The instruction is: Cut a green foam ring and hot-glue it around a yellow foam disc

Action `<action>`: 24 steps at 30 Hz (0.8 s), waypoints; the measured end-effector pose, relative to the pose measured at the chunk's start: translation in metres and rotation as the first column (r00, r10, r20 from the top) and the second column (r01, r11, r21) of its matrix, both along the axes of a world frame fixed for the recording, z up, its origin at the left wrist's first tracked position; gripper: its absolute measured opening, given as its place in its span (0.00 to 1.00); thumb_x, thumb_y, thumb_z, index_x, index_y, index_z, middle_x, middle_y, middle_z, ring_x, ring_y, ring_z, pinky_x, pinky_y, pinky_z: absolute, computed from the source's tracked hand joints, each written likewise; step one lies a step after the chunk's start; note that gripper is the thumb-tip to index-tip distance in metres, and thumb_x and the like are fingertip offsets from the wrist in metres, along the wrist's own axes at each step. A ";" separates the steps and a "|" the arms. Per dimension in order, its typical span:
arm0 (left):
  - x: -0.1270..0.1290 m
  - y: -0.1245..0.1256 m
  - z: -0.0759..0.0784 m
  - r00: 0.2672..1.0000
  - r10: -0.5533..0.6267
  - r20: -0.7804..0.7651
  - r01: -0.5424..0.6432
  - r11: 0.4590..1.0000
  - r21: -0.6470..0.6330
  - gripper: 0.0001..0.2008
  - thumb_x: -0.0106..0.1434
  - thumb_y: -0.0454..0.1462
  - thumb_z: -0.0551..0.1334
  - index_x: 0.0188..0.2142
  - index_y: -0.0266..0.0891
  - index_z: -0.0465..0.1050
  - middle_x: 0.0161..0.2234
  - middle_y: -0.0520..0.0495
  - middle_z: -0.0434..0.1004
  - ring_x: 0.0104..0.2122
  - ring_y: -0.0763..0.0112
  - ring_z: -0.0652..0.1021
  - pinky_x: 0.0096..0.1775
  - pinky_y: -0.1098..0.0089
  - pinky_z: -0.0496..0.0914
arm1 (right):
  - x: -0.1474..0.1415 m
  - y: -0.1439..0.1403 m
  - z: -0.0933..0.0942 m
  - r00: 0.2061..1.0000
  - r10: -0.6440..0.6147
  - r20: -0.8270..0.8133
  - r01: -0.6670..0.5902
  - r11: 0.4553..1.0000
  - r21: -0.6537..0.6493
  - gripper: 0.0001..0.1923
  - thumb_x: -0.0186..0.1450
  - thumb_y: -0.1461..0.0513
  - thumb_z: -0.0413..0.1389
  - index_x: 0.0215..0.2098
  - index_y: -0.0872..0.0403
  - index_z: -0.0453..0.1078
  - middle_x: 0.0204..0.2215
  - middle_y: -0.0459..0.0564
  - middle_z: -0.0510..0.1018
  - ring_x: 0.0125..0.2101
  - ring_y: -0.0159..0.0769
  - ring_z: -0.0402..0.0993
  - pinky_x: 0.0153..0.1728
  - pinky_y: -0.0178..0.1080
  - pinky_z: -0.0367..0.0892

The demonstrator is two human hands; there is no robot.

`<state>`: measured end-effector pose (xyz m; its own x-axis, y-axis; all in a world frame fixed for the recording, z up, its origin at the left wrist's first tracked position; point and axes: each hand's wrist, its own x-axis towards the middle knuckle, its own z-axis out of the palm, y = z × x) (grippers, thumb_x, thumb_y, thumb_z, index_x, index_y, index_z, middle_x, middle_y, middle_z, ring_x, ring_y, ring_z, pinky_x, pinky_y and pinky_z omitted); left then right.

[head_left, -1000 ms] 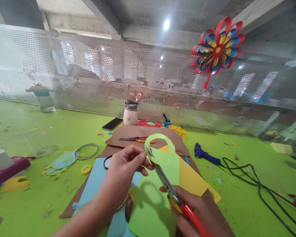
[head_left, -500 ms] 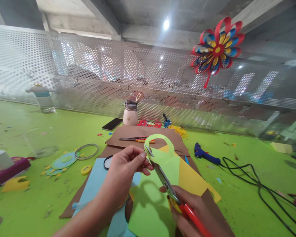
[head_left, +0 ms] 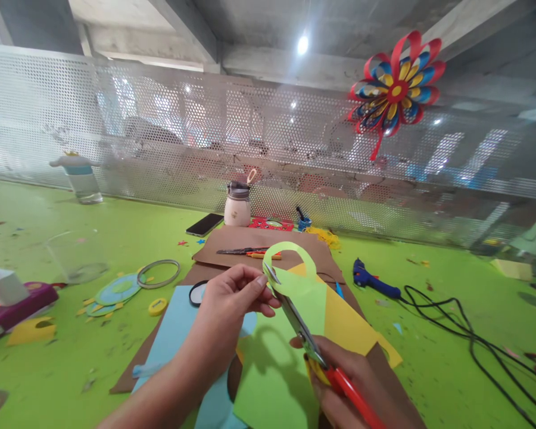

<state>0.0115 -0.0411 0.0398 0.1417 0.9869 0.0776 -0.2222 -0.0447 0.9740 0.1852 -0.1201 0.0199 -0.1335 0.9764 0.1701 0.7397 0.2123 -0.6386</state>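
Note:
Between the thumb and fingers of my left hand (head_left: 239, 298) is the left edge of a light green paper ring (head_left: 306, 256), held up above the sheets. My right hand (head_left: 343, 375) grips a pair of scissors (head_left: 301, 328) with red and yellow handles. The blades point up and left, their tips at the ring's inner edge beside my left fingertips. Below lie a green paper sheet (head_left: 277, 381), a yellow sheet (head_left: 348, 316) and a blue sheet (head_left: 174, 322) on brown paper (head_left: 263, 235). My palm hides part of the blue sheet.
To the right rests a blue glue gun (head_left: 375, 280) with a looped black cord (head_left: 460, 328). On the left are a metal ring (head_left: 158, 274), a yellow tape roll (head_left: 158, 307), paper discs (head_left: 116, 292) and a purple power strip (head_left: 22, 307). A bottle (head_left: 237, 205) and phone (head_left: 204, 224) stand behind.
The whole view has shifted very slightly. Both hands, the scissors and the green ring keep nearly the same positions.

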 end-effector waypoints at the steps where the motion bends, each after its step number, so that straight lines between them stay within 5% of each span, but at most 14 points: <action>1: 0.000 0.000 0.000 1.000 -0.003 0.001 0.003 1.000 -0.001 0.06 0.58 0.36 0.61 0.27 0.35 0.66 0.22 0.49 0.75 0.22 0.72 0.75 0.28 0.70 0.71 | 0.000 0.001 0.000 1.000 0.024 -0.005 -0.024 1.000 -0.007 0.24 0.52 0.72 0.53 0.47 0.53 0.72 0.23 0.44 0.77 0.22 0.31 0.72 0.21 0.27 0.65; 14: 0.001 -0.003 0.003 1.000 0.014 -0.009 -0.014 1.000 -0.026 0.07 0.57 0.37 0.61 0.26 0.36 0.66 0.21 0.49 0.75 0.21 0.73 0.75 0.27 0.71 0.70 | 0.003 0.003 -0.004 0.996 0.010 0.084 -0.009 1.000 -0.018 0.27 0.50 0.73 0.54 0.47 0.50 0.72 0.20 0.42 0.76 0.22 0.31 0.73 0.24 0.26 0.67; 19: 0.000 -0.002 0.003 1.000 0.016 -0.008 -0.016 0.999 -0.039 0.07 0.56 0.37 0.62 0.25 0.36 0.66 0.21 0.50 0.73 0.22 0.72 0.74 0.26 0.72 0.68 | 0.006 0.006 -0.004 0.989 0.130 -0.074 -0.129 0.991 0.019 0.27 0.49 0.73 0.54 0.46 0.52 0.73 0.24 0.43 0.79 0.28 0.33 0.76 0.28 0.25 0.68; 24: -0.005 0.003 0.009 0.989 0.149 -0.016 -0.149 0.989 0.016 0.05 0.54 0.37 0.62 0.25 0.38 0.68 0.19 0.54 0.69 0.22 0.74 0.70 0.23 0.75 0.62 | 0.006 0.006 -0.007 0.995 0.077 -0.057 -0.081 0.995 -0.064 0.27 0.50 0.73 0.53 0.48 0.50 0.71 0.26 0.42 0.80 0.27 0.33 0.76 0.25 0.24 0.66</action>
